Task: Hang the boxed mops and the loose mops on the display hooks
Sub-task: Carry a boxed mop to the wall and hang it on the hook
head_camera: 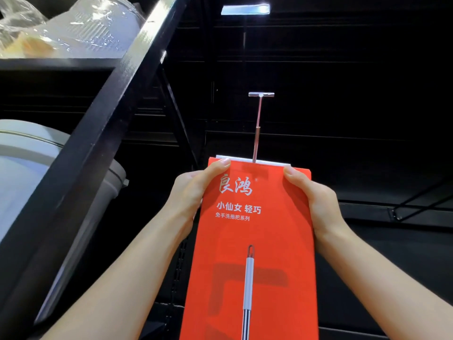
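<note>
Holding the red box [252,241] upright, your left hand [193,192] and right hand [316,200] grip its upper edges, thumbs on front. A hook [257,128] meets its top. Black shelving [103,133] left bears a grey bin [29,168]; dark panel [355,94] behind.

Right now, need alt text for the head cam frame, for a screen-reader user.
Two bare hands, left hand and right hand, grip the top corners of a tall red mop box, raised toward a metal display hook jutting from a dark shelving panel. At left, a black shelf frame holds grey plastic bins.
</note>
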### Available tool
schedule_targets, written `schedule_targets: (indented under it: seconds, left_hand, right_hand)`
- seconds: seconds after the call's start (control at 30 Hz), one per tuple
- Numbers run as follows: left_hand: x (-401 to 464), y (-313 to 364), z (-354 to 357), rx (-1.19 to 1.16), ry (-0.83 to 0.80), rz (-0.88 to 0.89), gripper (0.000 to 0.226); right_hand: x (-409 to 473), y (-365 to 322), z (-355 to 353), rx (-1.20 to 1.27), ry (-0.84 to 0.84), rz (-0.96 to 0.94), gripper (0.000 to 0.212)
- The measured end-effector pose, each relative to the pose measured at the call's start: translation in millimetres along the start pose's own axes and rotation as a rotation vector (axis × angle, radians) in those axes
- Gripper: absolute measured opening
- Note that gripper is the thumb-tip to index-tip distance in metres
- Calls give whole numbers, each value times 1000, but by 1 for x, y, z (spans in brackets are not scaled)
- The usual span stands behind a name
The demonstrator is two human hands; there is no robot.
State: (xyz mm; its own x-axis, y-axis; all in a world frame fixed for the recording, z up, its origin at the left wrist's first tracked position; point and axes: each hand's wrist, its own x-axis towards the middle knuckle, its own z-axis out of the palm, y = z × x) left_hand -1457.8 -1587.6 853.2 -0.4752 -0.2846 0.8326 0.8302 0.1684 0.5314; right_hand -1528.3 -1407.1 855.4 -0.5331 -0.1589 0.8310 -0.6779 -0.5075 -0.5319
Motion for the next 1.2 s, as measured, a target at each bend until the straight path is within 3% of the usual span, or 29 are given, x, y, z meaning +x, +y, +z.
schedule_targets:
  seconds: [0.2,0.5,0.97,1.2]
  left_hand:
    - [16,-26,-3,14,-12,22,61]
    - [23,-59,-3,20,-112,81,33]
    - [44,-98,4,-30,-44,81,27]
    - [55,-114,4,0,-19,66,36]
  right_hand:
    - [13,21,-4,-21,7,-33,41]
    - [28,47,-12,-3,9,-35,28]
    - [55,83,-26,-40,21,-41,28]
    - [66,102,-31,-40,18,-19,32]
